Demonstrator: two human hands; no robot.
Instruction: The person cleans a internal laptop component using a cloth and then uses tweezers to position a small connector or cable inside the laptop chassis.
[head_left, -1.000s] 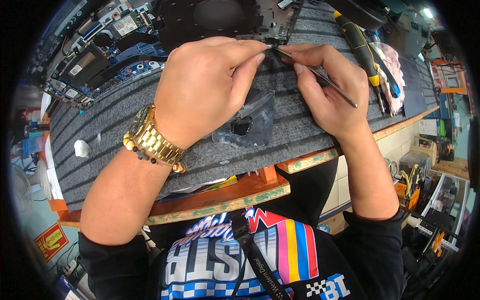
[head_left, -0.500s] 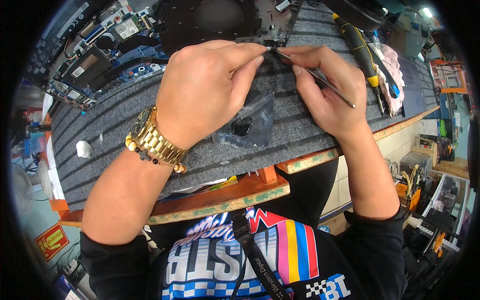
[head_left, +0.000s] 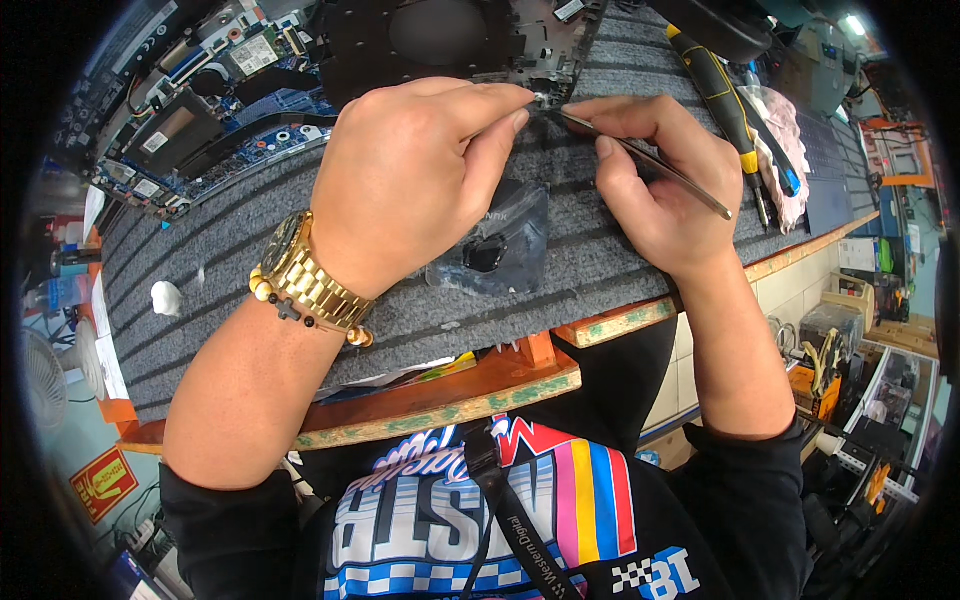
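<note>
- One mat (head_left: 585,255), grey, fuzzy fabric ribbed with darker stripes, spread over a wooden bench with a rough, green-flecked edge (head_left: 450,412).
- One laptop base (head_left: 190,125), opened, blue circuit board and dark flat parts exposed, at the upper left.
- One black panel (head_left: 360,50), thin and flat, with a dark round patch, beyond the hands.
- Two bare hands: left hand (head_left: 410,170) with thumb and forefinger narrowed at the panel's lower edge; cannot tell whether pinching anything. Right hand (head_left: 675,218) closed in a pen-like grip around one stick.
- One screwdriver (head_left: 715,95), black and yellow, thick-handled, lying beside one crumpled pink cloth (head_left: 795,130).
- One bag (head_left: 525,250), clear, wrinkled plastic, a black piece (head_left: 485,253) inside.
- That stick (head_left: 680,178): slim, straight, smooth grey metal, slanted between right thumb and forefinger, upper tip near the left fingertips but apart.
- One watch (head_left: 315,287), gold metal links, on the left wrist.
- One white lump (head_left: 166,298), soft-looking, rounded.
- One shiny bit (head_left: 541,97) by the left forefinger, too small to identify.
</note>
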